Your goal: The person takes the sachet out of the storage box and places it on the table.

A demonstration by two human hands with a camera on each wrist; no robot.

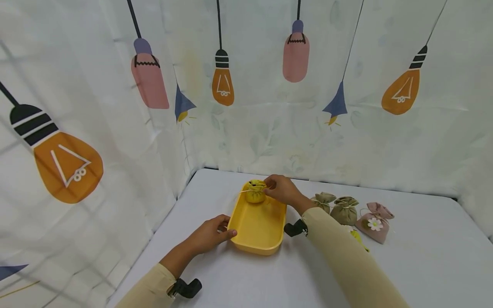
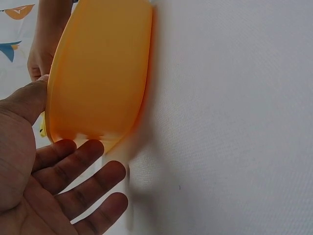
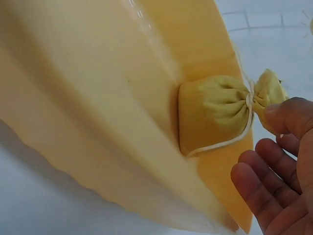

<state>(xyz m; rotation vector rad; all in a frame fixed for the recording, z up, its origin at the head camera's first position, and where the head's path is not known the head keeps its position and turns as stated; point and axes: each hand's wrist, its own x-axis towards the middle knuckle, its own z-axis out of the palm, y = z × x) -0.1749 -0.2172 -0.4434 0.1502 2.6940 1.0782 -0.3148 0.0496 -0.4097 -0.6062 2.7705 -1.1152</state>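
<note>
A yellow rectangular tray (image 1: 256, 226) rests on the white table. At its far end sits a small yellow drawstring pouch (image 1: 255, 194) with a white cord round its gathered neck. My right hand (image 1: 283, 189) pinches the pouch's ruffled top between thumb and fingers; in the right wrist view the pouch body (image 3: 212, 115) lies against the tray's end wall. With my left hand (image 1: 211, 233) I hold the tray's left side, thumb at the rim and fingers along the outer wall. The left wrist view shows these fingers (image 2: 90, 181) spread beside the tray.
Right of the tray, partly behind my right sleeve, lie two olive pouches (image 1: 345, 210), a pink pouch (image 1: 375, 223) with a white flower and a bright yellow-green piece (image 1: 359, 238). A printed curtain (image 1: 254, 137) hangs behind the table (image 1: 431, 239).
</note>
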